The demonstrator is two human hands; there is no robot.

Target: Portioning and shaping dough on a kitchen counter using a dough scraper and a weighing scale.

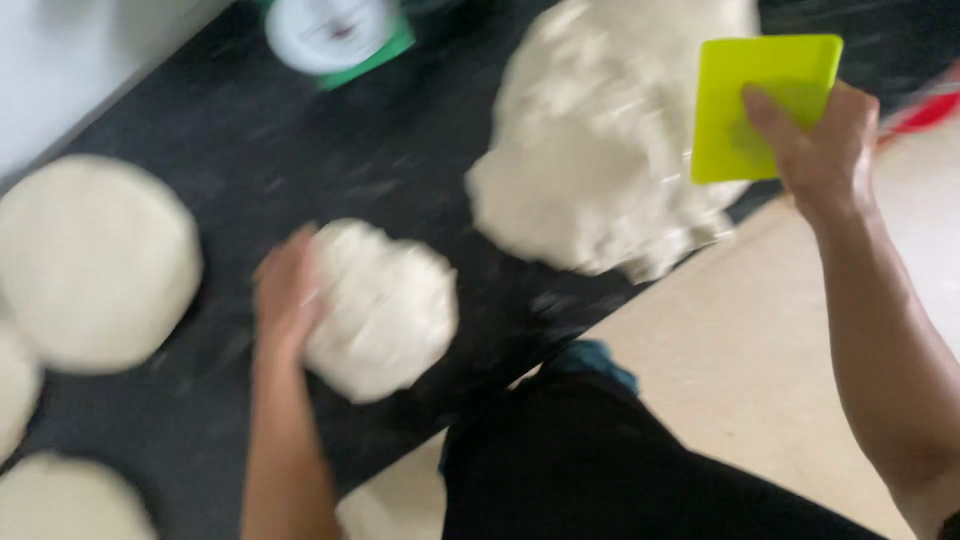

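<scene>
My left hand (285, 295) rests against the left side of a small lump of pale dough (385, 310) on the black worktop (300, 150); the frame is blurred, so the grip is unclear. My right hand (820, 140) holds a lime-green plastic scraper (760, 100) upright at the right edge of a large mass of dough (600, 140).
Rounded dough balls lie at the left: one large (95, 260), one at the left edge (15, 390), one at the bottom left (65, 500). A white-and-green kitchen scale (335, 35) stands at the back. The beige floor (740, 340) lies beyond the worktop edge. A red object (925, 110) shows far right.
</scene>
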